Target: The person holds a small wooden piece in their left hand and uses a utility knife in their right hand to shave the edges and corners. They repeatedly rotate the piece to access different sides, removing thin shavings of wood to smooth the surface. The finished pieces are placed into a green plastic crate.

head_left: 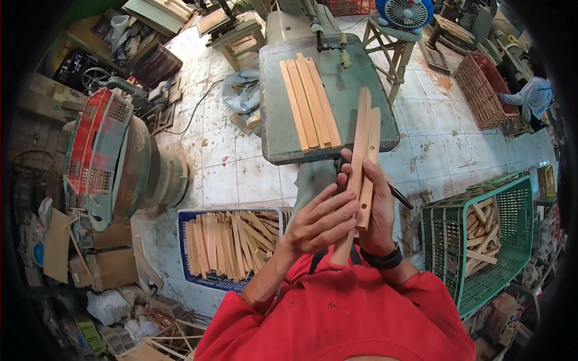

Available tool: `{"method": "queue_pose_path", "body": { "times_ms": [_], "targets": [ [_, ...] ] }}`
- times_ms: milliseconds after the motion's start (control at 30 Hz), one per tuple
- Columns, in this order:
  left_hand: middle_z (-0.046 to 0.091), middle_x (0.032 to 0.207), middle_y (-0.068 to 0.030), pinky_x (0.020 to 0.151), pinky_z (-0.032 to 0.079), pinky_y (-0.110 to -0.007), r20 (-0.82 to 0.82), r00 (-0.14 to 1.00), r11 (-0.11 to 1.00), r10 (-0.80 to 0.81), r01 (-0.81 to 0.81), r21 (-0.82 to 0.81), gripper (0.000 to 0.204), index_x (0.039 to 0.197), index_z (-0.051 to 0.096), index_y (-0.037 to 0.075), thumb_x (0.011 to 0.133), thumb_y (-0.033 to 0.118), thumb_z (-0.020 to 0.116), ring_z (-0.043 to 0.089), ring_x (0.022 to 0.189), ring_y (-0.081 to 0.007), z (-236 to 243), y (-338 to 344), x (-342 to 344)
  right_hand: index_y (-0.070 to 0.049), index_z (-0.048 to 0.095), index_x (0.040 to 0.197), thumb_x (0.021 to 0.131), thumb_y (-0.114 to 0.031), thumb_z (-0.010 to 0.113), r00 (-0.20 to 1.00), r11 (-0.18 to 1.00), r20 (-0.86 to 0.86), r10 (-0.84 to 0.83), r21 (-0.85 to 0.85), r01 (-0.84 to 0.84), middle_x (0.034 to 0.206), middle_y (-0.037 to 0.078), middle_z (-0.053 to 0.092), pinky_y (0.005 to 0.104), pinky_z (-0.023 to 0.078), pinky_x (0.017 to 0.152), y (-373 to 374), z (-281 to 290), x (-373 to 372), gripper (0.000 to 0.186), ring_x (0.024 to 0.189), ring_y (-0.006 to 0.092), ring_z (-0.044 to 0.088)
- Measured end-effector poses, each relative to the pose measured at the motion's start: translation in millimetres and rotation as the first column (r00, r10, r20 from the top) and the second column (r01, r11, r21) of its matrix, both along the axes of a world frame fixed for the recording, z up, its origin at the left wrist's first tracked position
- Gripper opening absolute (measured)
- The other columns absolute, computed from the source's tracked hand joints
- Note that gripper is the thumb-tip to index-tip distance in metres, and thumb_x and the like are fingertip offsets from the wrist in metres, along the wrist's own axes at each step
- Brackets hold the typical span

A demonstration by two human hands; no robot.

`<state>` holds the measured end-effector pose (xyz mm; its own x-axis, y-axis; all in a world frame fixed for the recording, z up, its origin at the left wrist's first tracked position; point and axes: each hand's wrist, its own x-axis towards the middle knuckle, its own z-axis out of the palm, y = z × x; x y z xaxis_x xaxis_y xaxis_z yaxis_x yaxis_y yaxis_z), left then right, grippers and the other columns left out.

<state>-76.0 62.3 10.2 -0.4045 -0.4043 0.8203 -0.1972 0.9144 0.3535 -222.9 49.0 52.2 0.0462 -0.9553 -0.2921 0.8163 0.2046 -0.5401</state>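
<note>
My left hand [320, 221] and my right hand [377, 212] are both closed around two long wooden slats [364, 144], held upright and side by side in front of my chest. A dark pen-like tool [400, 197] sticks out of my right hand. The slats' upper ends reach over the front edge of the green machine table [355, 78]. Three more wooden slats [310, 103] lie flat on that table. My sleeves are red and a black watch [383, 260] sits on my right wrist.
A blue crate [186, 224] of wooden slats stands at my lower left. At my right a green crate [512, 240] holds wooden pieces. A red basket [481, 90], a wooden stool with a blue fan [403, 13] and a person in white [533, 96] are farther back. Clutter lines the left side.
</note>
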Motion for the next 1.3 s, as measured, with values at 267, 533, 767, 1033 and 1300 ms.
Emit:
{"method": "queue_pose_path", "body": {
  "times_ms": [267,533,767,1033,1300],
  "targets": [
    [0.058,0.109,-0.0202,0.083,0.055,-0.053,-0.642,0.75,0.868,0.155,0.207,0.451,0.057,0.142,0.027,0.013,0.095,0.023,0.058,0.065,0.092,-0.0353,80.6,-19.5,26.8,0.009,0.047,0.126,0.096,-0.018,0.054,0.854,0.997,-0.514,-0.081,-0.058,0.06,0.124,0.022,0.058,0.038,0.054,0.091,37.4,-31.2,-30.2,0.042,0.105,0.0325,0.065],
    [0.052,0.123,-0.0235,0.076,0.061,-0.05,-0.75,0.637,0.464,0.178,0.618,0.635,0.061,0.146,0.024,0.019,0.095,0.008,0.055,0.063,0.104,-0.0404,28.5,-51.3,28.8,0.0,0.049,0.134,0.089,-0.016,0.058,0.57,0.905,-0.821,-0.033,-0.267,-0.331,0.104,0.015,0.068,0.0304,0.05,0.078,31.7,-25.9,-5.2,0.049,0.087,0.0177,0.065],
    [0.05,0.129,-0.0195,0.085,0.059,-0.045,-0.725,0.654,0.336,0.215,0.647,0.684,0.064,0.145,0.028,0.015,0.091,0.005,0.062,0.063,0.104,-0.0367,23.4,-41.3,27.6,0.002,0.052,0.126,0.088,-0.012,0.06,0.624,0.881,-0.773,0.117,-0.21,-0.425,0.086,0.014,0.071,0.0289,0.054,0.067,36.8,-41.1,18.7,0.041,0.075,0.0177,0.07],
    [0.055,0.125,-0.0121,0.097,0.047,-0.033,-0.531,0.83,0.49,0.171,0.396,0.776,0.062,0.136,0.046,0.006,0.082,0.002,0.075,0.057,0.113,-0.0182,13.5,-46.7,48.1,0.001,0.051,0.125,0.091,-0.012,0.06,0.698,0.916,-0.71,0.091,-0.215,-0.338,0.083,0.011,0.071,0.0296,0.055,0.065,48.0,-40.3,36.3,0.038,0.072,0.0184,0.07],
    [0.059,0.116,-0.0096,0.094,0.047,-0.031,-0.589,0.774,0.436,0.23,0.459,0.774,0.055,0.129,0.053,0.002,0.079,-0.001,0.075,0.058,0.107,-0.0157,22.3,-43.7,51.0,0.001,0.053,0.12,0.091,-0.015,0.062,0.643,0.867,-0.722,0.256,-0.123,-0.484,0.083,0.01,0.07,0.0277,0.052,0.062,42.9,-40.3,28.3,0.034,0.07,0.0155,0.067]
  ]
}}
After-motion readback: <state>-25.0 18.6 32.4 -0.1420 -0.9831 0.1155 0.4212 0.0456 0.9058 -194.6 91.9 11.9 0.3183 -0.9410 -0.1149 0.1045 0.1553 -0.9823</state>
